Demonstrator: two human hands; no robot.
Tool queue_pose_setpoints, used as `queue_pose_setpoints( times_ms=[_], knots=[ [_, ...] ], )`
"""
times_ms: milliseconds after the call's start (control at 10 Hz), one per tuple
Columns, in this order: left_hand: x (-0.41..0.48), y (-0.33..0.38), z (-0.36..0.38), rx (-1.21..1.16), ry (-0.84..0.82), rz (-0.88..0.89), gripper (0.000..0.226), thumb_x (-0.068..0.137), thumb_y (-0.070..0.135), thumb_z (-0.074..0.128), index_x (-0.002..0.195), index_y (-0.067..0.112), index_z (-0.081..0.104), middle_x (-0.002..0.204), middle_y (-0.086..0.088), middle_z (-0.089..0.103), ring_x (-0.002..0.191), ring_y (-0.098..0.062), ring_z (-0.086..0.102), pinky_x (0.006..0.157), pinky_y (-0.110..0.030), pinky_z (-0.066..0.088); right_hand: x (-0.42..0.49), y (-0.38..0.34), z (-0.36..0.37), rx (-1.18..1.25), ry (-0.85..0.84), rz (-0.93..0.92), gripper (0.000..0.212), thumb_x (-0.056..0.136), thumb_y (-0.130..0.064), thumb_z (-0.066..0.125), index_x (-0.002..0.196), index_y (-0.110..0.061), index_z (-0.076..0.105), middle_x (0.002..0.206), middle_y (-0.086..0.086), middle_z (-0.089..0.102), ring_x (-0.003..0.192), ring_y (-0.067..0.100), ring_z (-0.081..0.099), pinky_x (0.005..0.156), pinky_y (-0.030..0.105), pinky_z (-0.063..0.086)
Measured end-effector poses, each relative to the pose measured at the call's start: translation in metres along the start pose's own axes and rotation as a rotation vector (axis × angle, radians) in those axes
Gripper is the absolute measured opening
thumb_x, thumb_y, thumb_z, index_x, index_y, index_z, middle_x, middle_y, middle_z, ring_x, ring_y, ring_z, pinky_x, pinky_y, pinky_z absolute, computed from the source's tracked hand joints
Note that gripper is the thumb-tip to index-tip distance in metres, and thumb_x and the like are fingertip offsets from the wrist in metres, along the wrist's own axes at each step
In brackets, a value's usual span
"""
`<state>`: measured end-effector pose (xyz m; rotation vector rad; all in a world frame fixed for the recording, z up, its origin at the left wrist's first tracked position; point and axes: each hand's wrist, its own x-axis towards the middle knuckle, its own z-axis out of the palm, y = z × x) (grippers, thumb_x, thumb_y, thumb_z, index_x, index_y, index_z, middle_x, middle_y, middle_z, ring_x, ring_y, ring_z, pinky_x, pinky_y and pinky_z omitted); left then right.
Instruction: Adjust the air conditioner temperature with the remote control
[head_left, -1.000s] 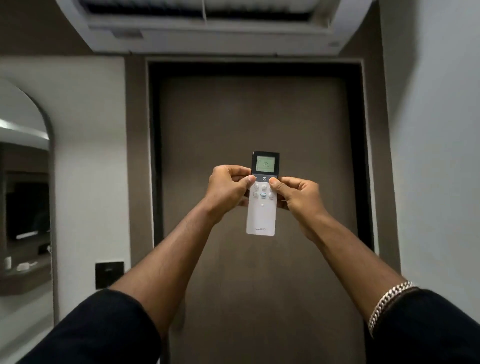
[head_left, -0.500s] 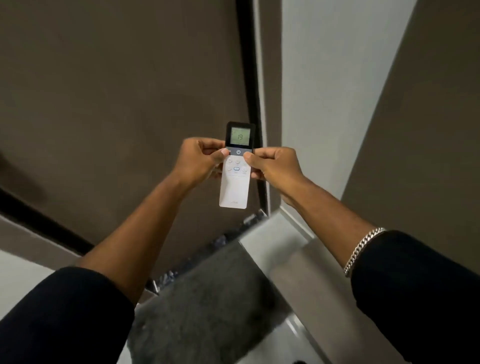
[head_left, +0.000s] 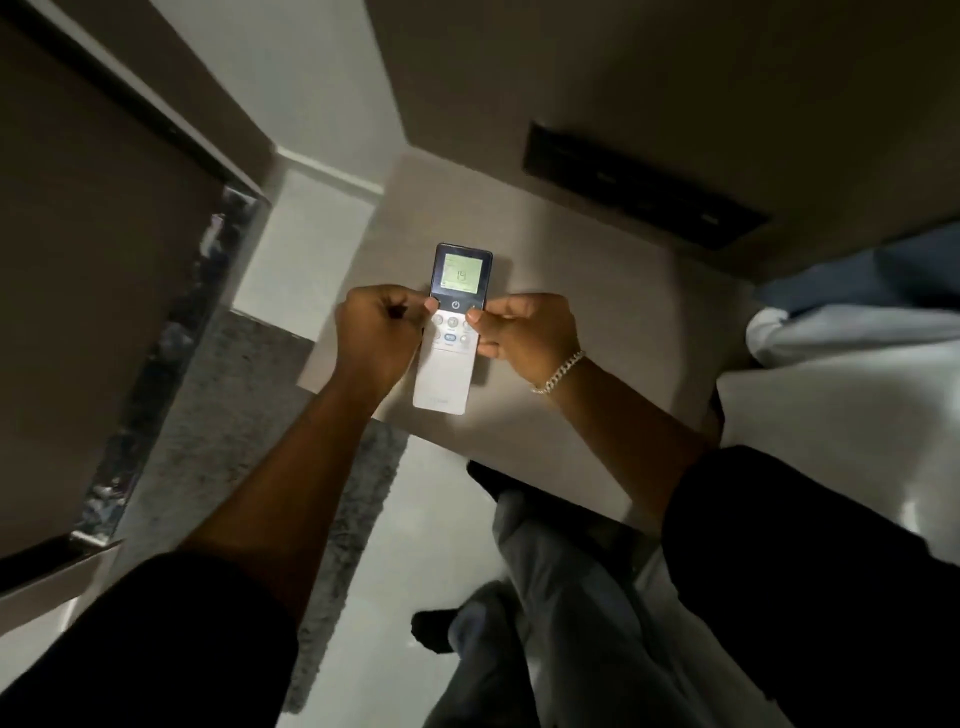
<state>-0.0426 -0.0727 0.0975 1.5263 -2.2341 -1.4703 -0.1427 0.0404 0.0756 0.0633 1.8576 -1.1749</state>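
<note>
Two bare hands grip a remote control (head_left: 451, 332) from either side, held out over the corner of a pale tabletop (head_left: 597, 312). The left hand (head_left: 376, 335) is curled closed on the remote's left edge, thumb tip pressed beside the dark band with the power symbol; the right hand (head_left: 527, 332) is closed on the right edge, thumb resting on the upper buttons. A chain bracelet (head_left: 558, 372) circles the right wrist, and both forearms emerge from dark sleeves (head_left: 810, 571) at the bottom of the view.

The remote is long and white with a dark top section — its lit green display (head_left: 460, 276) shows digits that read roughly as 14, though blur makes the figure uncertain. A small blue button sits among the pale round ones, between the two thumbs.

Below the arms, the person's grey trouser leg (head_left: 561, 613) and a dark foot (head_left: 434, 631) stand on a glossy light floor (head_left: 363, 597), with a grey shaggy rug (head_left: 208, 415) to the left. Beyond the remote, a dark rectangular panel (head_left: 639, 192) is set in the brown wall — its details too dim to make out. A brown door surface (head_left: 78, 312) fills the left side, and pale bedding (head_left: 857, 332) shows at the right edge.
</note>
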Motion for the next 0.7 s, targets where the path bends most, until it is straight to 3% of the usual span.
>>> queue_pose_setpoints(
  times_ms=[100,200,300,400,500,700],
  knots=[
    [0.012,-0.021,0.049,0.045,-0.037,0.026,0.013,0.084,0.01,0.069,0.088,0.0,0.075,0.091,-0.018,0.076,0.081,-0.027,0.071,0.082,-0.042,0.059,0.027,0.035,-0.016,-0.017,0.074,0.046,0.028,0.081,-0.008,0.073,0.103,0.009,0.069,0.106,0.027,0.072,0.083,0.029,0.073,0.067,0.031,0.063],
    [0.019,-0.043,0.104,0.147,-0.077,0.056,0.011,0.084,0.004,0.065,0.088,0.001,0.075,0.09,-0.017,0.076,0.086,-0.024,0.069,0.088,-0.032,0.054,0.055,0.076,-0.032,-0.111,0.221,0.06,0.019,0.078,-0.011,0.075,0.09,0.003,0.075,0.092,0.026,0.075,0.082,0.037,0.074,0.081,0.046,0.06],
    [0.021,-0.049,0.122,0.191,-0.074,0.097,0.016,0.083,-0.001,0.062,0.092,0.002,0.075,0.095,-0.015,0.076,0.093,-0.025,0.07,0.087,-0.019,0.045,0.065,0.091,-0.035,-0.21,0.31,0.055,0.016,0.075,-0.017,0.076,0.078,-0.001,0.077,0.08,0.023,0.076,0.076,0.036,0.073,0.08,0.047,0.06],
    [0.019,-0.051,0.133,0.324,-0.076,0.185,0.028,0.08,-0.008,0.054,0.094,0.004,0.075,0.097,-0.015,0.077,0.096,-0.029,0.069,0.085,-0.019,0.042,0.076,0.105,-0.034,-0.164,0.365,0.117,0.016,0.068,-0.019,0.081,0.078,-0.007,0.078,0.082,0.013,0.077,0.075,0.029,0.074,0.076,0.043,0.062],
    [0.025,-0.052,0.131,0.354,-0.115,0.167,0.032,0.077,-0.01,0.05,0.093,0.004,0.074,0.095,-0.017,0.076,0.094,-0.033,0.068,0.086,-0.025,0.046,0.084,0.105,-0.034,-0.102,0.373,0.175,0.018,0.064,-0.016,0.084,0.077,-0.006,0.078,0.083,0.013,0.077,0.078,0.029,0.074,0.076,0.043,0.062],
    [0.009,-0.043,0.109,0.239,-0.146,0.037,0.029,0.082,0.0,0.054,0.1,0.009,0.075,0.103,-0.011,0.076,0.102,-0.024,0.068,0.08,-0.011,0.039,0.064,0.087,-0.035,-0.244,0.385,0.215,0.014,0.073,-0.014,0.075,0.085,-0.007,0.078,0.096,0.011,0.078,0.094,0.029,0.073,0.09,0.037,0.057]
  ],
)
